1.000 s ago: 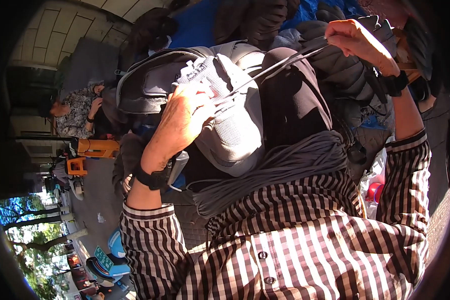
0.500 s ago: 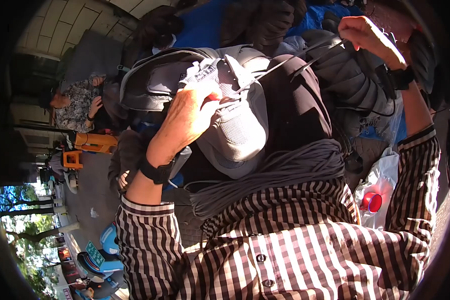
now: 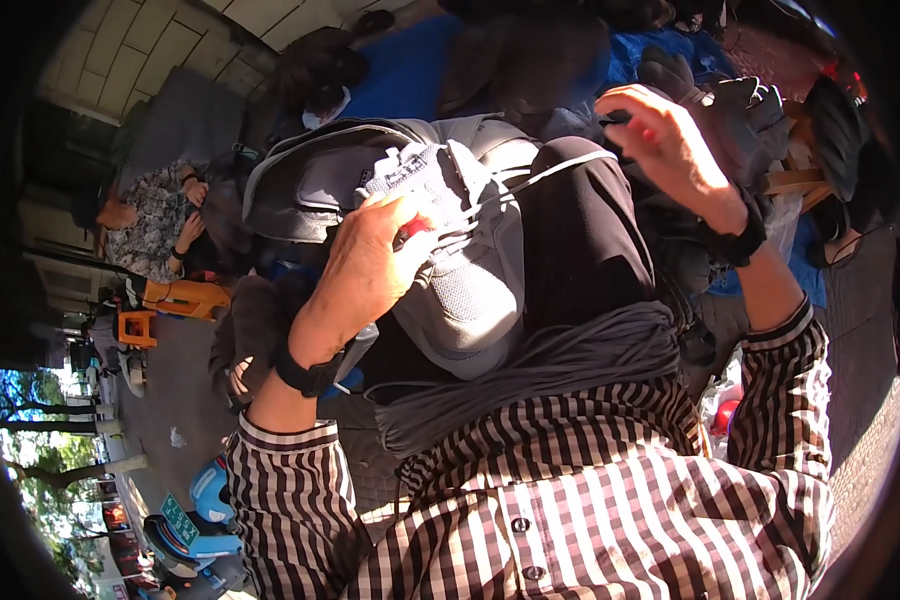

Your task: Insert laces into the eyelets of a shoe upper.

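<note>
A grey mesh sneaker (image 3: 475, 285) lies in my lap with its toe toward me. My left hand (image 3: 365, 255) is closed on its side by the lacing, fingertips partly hidden. From the eyelets a pale shoelace (image 3: 565, 172) runs slack and curved over my dark trouser knee, ending close below my right hand (image 3: 670, 150). That hand is raised at the upper right with curled fingers, a small dark patch between them. What they hold, if anything, I cannot make out. Behind the sneaker sits another grey shoe (image 3: 305, 190). A thick bundle of dark grey laces (image 3: 550, 350) lies across my waist.
Several dark shoes (image 3: 750, 110) and blue plastic sheeting (image 3: 660, 65) are at the upper right. A red round thing (image 3: 724, 415) lies by my right arm. At left are a seated person (image 3: 155, 220), an orange stool (image 3: 138, 327) and a blue scooter (image 3: 185, 540).
My right hand has come left and closer to the sneaker. The shoelace, stretched tight before, now hangs slack over the knee. My left hand stays on the sneaker.
</note>
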### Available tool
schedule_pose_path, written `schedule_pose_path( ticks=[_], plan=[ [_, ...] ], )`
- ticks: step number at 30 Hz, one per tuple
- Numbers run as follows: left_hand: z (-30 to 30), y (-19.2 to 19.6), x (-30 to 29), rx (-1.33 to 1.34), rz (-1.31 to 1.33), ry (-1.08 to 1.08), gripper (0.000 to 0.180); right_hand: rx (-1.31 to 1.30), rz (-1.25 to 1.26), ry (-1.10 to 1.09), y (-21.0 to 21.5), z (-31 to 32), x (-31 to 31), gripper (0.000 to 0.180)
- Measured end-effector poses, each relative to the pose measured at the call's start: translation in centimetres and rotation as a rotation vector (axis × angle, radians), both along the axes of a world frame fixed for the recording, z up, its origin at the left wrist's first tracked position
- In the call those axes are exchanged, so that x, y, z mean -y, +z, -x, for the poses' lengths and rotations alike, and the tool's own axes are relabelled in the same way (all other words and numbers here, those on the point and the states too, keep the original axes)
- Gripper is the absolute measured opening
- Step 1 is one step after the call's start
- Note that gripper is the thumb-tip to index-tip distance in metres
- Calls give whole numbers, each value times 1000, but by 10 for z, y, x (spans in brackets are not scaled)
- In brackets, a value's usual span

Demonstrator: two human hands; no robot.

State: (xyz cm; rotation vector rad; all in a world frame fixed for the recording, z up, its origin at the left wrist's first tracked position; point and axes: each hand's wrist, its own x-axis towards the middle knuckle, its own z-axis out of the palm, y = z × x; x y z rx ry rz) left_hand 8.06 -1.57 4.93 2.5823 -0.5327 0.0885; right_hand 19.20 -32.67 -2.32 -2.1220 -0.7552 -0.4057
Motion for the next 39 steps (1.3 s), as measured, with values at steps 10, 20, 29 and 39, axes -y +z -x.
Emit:
schedule_pose_path(
  ticks=[10,20,29,39],
  plan=[
    [3,-6,-18,-159,-51,141,11,271,11,244,-35,38,-87,34],
    [2,-4,-17,-140,-43,102,7,-87,-61,321,-18,53,-115,10],
    [6,-13,-38,-305,195,102,9,-348,-246,441,-9,48,-116,17],
    [14,-7,-53,-505,370,191,13,-322,-129,332,-28,39,-112,9]
  ],
)
